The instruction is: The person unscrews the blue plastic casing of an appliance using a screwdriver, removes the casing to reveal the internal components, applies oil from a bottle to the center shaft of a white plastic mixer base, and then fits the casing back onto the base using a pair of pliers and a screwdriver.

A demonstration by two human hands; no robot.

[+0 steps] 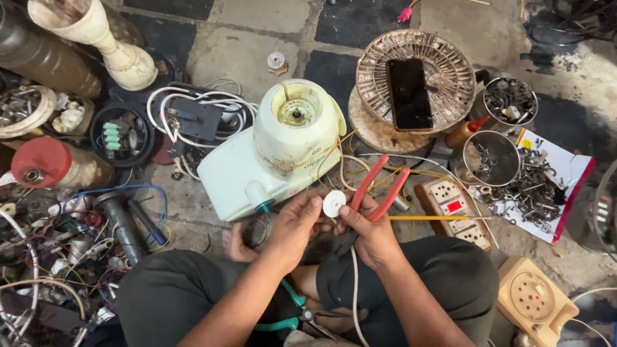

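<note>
A: From the head camera, what are the hands doing?

B: The left hand (297, 225) pinches a small white round part (333, 204) between thumb and fingertips, just in front of the cream mixer base (276, 154). The right hand (371, 234) is clenched around red-handled pliers (379, 186), handles pointing up and away, and its thumb touches the same white part. A white cord (354, 289) hangs down from that hand between the knees.

A: What might go wrong?

B: I'd judge the part could slip from so light a pinch and vanish into the floor clutter, or the plier handles could snag the yellow wires (411, 173) just behind.

A: And around them?

B: A switchboard (457, 215) lies right beside the right hand; steel bowls of screws (491, 157) lie further right. A phone (409, 94) lies on a round fan grille (443, 64). Green-handled pliers (292, 311) lie in the lap. A tangle of wires and parts (58, 257) crowds the left.
</note>
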